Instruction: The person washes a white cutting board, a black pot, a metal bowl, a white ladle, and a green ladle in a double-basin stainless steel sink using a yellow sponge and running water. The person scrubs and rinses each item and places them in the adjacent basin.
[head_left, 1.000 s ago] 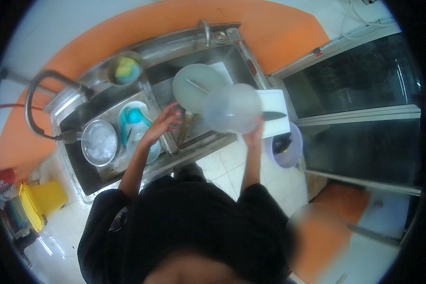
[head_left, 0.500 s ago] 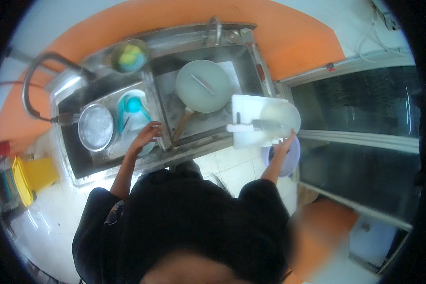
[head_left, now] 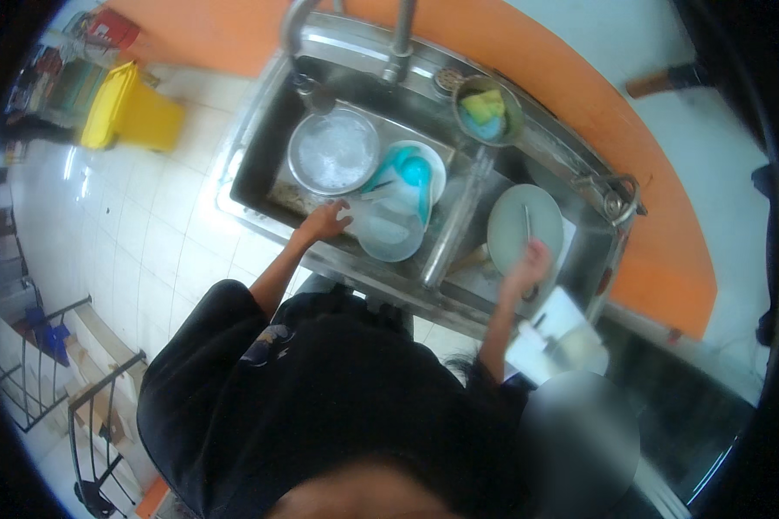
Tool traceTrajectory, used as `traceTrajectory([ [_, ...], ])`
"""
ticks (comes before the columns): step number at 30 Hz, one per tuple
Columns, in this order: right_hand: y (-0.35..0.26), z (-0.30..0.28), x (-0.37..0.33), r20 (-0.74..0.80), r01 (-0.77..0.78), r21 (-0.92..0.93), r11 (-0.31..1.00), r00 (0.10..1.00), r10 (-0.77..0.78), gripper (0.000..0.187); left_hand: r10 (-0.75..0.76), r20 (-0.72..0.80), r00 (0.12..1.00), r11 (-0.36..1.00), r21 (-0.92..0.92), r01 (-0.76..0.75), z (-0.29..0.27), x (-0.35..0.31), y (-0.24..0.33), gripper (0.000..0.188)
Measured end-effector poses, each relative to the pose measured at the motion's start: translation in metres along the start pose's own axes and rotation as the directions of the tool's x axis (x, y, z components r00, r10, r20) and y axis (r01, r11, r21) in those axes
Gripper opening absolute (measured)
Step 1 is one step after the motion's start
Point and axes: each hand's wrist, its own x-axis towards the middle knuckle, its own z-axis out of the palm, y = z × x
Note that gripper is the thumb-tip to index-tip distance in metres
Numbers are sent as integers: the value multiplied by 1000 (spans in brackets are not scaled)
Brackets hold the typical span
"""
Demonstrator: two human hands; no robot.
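Observation:
My left hand (head_left: 323,222) is over the front edge of the left sink basin, fingers apart and slightly curled, beside a translucent bowl (head_left: 391,235). Behind that bowl, a white bowl (head_left: 439,179) holds turquoise utensils (head_left: 415,170), one with a round head. A metal pot (head_left: 333,151) of cloudy, foamy water stands to their left. My right hand (head_left: 526,266) is over the right basin, smeared by motion, its fingers unclear. Close to it lies a round grey-green pan (head_left: 515,221) with a thin pale stick (head_left: 528,221) on it; its wooden handle (head_left: 469,261) points toward the divider.
A small pot (head_left: 486,112) with yellow-green and blue sponges sits on the back ledge. Faucets (head_left: 398,52) rise behind the basins. Right of the sink lie a white cutting board (head_left: 550,333) and a pale round container (head_left: 582,353). A yellow bin (head_left: 130,108) stands on the floor at left.
The view has swung left. My right hand has left the pale round container by the cutting board and moved over the right basin. My left hand is now at the translucent bowl's left side.

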Motion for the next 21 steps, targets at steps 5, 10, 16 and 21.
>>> traceTrajectory([
  [5,-32,177,-96,983,-61,-54,997,174,64,35,-47,-8,999,998,37,47,-29,-18,-23,36],
  [10,-29,215,-194,929,306,-259,916,340,149,77,-23,-45,999,990,-142,16,-51,-33,-46,34],
  [16,-70,230,-197,754,-171,-257,951,580,308,48,-38,-36,999,975,-221,29,-70,-37,-68,32],
  [21,-135,160,-131,882,-458,-40,888,401,246,32,-37,-87,995,954,-300,9,-84,-23,-74,29],
])
